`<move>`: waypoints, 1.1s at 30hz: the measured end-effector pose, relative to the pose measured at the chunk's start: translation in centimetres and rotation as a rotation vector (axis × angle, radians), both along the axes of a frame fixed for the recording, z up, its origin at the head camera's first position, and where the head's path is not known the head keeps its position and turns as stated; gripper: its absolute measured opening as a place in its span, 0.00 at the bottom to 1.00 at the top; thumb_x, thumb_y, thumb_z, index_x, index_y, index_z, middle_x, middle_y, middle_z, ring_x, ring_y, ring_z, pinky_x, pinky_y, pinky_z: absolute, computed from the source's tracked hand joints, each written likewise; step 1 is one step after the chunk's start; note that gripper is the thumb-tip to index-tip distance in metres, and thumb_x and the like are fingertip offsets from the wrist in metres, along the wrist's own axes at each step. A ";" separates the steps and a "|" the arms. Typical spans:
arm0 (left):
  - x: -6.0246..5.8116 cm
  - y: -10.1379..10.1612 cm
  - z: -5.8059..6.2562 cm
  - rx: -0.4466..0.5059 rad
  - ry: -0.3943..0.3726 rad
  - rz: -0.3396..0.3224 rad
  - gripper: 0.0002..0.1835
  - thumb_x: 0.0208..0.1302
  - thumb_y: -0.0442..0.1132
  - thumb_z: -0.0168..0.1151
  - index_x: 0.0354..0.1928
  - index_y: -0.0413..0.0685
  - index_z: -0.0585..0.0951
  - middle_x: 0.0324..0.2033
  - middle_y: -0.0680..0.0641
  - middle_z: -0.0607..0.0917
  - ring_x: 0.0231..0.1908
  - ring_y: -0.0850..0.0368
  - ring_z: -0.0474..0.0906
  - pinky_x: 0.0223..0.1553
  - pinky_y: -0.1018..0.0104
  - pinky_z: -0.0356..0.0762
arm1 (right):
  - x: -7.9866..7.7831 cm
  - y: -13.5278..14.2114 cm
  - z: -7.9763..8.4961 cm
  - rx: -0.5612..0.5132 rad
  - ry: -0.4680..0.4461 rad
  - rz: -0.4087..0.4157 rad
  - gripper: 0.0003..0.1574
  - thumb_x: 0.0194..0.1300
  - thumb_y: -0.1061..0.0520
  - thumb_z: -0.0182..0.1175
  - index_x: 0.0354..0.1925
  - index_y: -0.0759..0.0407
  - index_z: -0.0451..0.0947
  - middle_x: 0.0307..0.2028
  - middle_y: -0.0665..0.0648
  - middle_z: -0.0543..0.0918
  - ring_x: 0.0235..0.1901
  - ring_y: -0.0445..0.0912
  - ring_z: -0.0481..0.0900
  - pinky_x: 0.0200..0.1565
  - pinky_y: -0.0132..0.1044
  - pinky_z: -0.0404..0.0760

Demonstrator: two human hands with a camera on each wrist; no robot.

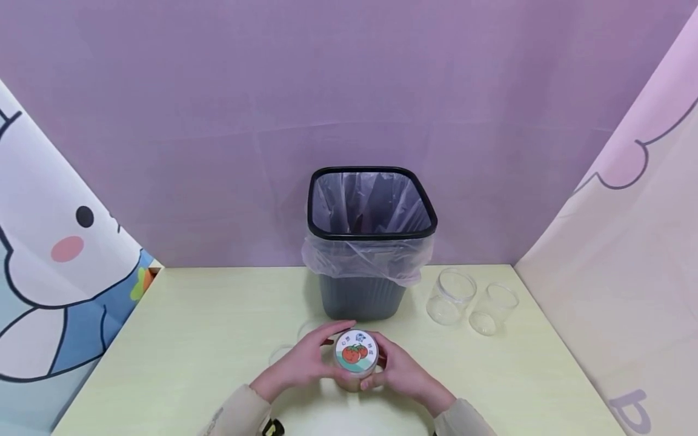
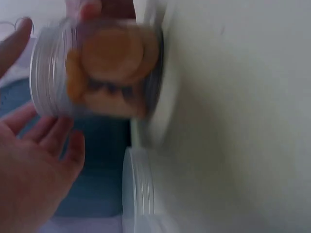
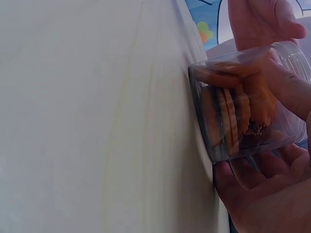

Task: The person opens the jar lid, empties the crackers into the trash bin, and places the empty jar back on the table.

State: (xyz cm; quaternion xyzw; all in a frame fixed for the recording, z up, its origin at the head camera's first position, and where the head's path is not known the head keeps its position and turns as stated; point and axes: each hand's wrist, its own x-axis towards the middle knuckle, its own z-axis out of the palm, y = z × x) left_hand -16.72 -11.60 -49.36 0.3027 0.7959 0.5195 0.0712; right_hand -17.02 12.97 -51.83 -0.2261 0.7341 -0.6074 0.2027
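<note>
on the table [image 1: 191, 339], before the bin [image 1: 371, 242], the jar [image 1: 355, 358] stood between both hands. the left hand [image 1: 305, 363] curled on its lid [image 1: 355, 350]; the right hand [image 1: 400, 372] gripped its body. i judged a firm, steady right grip best, while the left alone turned.

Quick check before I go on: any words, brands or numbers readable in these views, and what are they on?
Jar lid: a tomato picture with a few small characters above it, too small and blurred to read.
Right wall sheet: a purple mark low down, not legible as a word.
Bin, empty clear jars: no text visible.
</note>
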 end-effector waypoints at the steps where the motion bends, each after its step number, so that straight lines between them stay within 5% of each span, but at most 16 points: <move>1: -0.3 -0.1 0.0 0.003 -0.009 -0.030 0.45 0.52 0.44 0.79 0.71 0.44 0.68 0.66 0.42 0.73 0.63 0.45 0.70 0.58 0.49 0.73 | 0.0 0.0 0.0 0.001 -0.002 -0.001 0.55 0.46 0.66 0.78 0.70 0.54 0.65 0.62 0.54 0.75 0.63 0.52 0.71 0.60 0.32 0.70; 9: -2.1 -0.6 -0.2 0.015 -0.151 -0.173 0.44 0.53 0.42 0.77 0.72 0.51 0.68 0.65 0.55 0.75 0.64 0.55 0.69 0.65 0.56 0.64 | 0.0 0.0 0.1 0.009 -0.011 -0.004 0.55 0.46 0.65 0.78 0.70 0.55 0.65 0.62 0.54 0.74 0.65 0.52 0.69 0.61 0.30 0.67; 17: -2.5 -0.5 -0.6 0.063 -0.164 -0.223 0.43 0.52 0.40 0.77 0.71 0.51 0.70 0.65 0.54 0.75 0.65 0.52 0.68 0.65 0.57 0.63 | 0.1 -0.1 0.2 0.004 -0.016 -0.004 0.56 0.46 0.66 0.78 0.71 0.55 0.64 0.63 0.55 0.74 0.65 0.52 0.69 0.62 0.30 0.67; 24: -2.0 -0.3 -0.9 0.058 -0.142 -0.147 0.42 0.50 0.41 0.79 0.69 0.51 0.72 0.66 0.53 0.74 0.65 0.54 0.68 0.65 0.58 0.65 | 0.1 -0.1 0.2 0.005 -0.014 -0.003 0.56 0.46 0.66 0.78 0.71 0.54 0.64 0.63 0.54 0.74 0.65 0.52 0.69 0.62 0.30 0.66; 33: 0.0 0.7 -0.9 0.059 -0.099 0.045 0.45 0.46 0.43 0.81 0.69 0.45 0.73 0.66 0.52 0.73 0.65 0.50 0.68 0.63 0.51 0.66 | 0.1 -0.1 0.2 -0.006 -0.022 0.004 0.54 0.47 0.66 0.77 0.70 0.55 0.65 0.63 0.55 0.74 0.65 0.52 0.69 0.61 0.30 0.68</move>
